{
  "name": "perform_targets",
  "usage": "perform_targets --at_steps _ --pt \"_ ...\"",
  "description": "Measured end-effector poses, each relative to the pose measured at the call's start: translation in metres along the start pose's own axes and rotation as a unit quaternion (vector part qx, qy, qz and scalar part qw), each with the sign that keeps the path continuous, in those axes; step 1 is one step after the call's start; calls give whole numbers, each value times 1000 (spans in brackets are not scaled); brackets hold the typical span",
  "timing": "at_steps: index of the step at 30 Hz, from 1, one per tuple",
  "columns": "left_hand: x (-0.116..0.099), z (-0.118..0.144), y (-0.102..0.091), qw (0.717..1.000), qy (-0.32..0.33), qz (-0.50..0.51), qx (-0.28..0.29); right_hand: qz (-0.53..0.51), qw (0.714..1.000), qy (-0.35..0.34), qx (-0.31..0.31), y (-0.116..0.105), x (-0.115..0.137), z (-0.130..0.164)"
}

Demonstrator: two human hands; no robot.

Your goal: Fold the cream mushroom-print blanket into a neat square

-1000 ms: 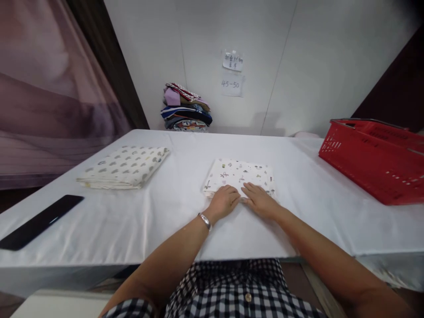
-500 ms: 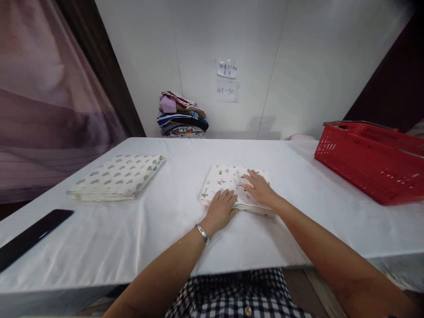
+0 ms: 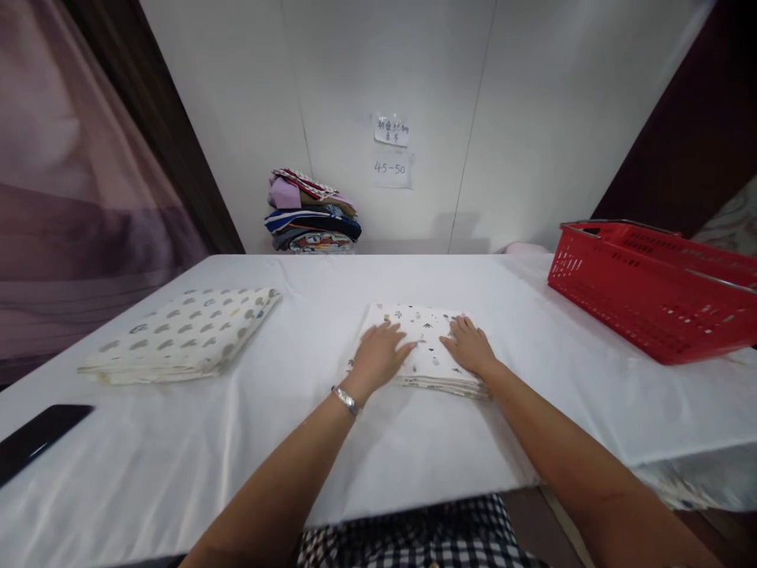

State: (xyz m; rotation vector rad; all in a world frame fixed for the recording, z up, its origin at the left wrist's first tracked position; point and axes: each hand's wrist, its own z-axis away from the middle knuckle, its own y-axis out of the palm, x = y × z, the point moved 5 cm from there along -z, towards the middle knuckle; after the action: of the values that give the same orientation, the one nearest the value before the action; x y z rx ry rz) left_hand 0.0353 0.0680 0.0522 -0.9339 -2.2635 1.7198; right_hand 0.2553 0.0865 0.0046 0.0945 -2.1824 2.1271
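Now both hands have slid apart, the left hand (image 3: 378,356) and right hand (image 3: 470,347) lying flat, open-palmed, gripping nothing, smoothing the folded cloth (image 3: 421,347) at mid-frame.

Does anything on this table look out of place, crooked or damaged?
Nothing stands out. Both hands, left hand and right hand, lie flat on the folded printed cloth; the second folded cloth and red basket look undamaged.
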Motion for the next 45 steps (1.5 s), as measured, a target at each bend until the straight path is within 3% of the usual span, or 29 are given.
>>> perform_targets --at_steps 2,7,12,20,23,27,30,35,39,45 --pt "16 -8 5 999 -29 -29 6 1 1000 -3 -1 -1 0 1" --pt "40 0 34 992 -74 -51 94 25 999 6 26 -7 5 -8" --pt "39 4 36 990 -82 -48 103 29 999 -4 -33 -18 8 -32" --pt "37 10 31 990 -88 -32 109 -1 1000 23 -18 12 -16 -35" --pt "38 -2 24 988 -99 -25 116 -7 999 31 -2 12 -15 -36" --pt "40 -37 13 992 -98 -51 59 -14 999 30 -9 11 -13 -37" --pt "43 -52 26 992 -82 -58 78 -13 1000 23 -14 12 -14 -36" --pt "52 -47 53 986 -99 -48 122 -3 1000 20 -1 5 -11 -38" --pt "53 -44 54 984 -110 -48 131 26 1000 13 -4 -4 1 -31" --pt "51 -46 49 986 -104 -52 117 21 997 -74 -21 5 18 -7"
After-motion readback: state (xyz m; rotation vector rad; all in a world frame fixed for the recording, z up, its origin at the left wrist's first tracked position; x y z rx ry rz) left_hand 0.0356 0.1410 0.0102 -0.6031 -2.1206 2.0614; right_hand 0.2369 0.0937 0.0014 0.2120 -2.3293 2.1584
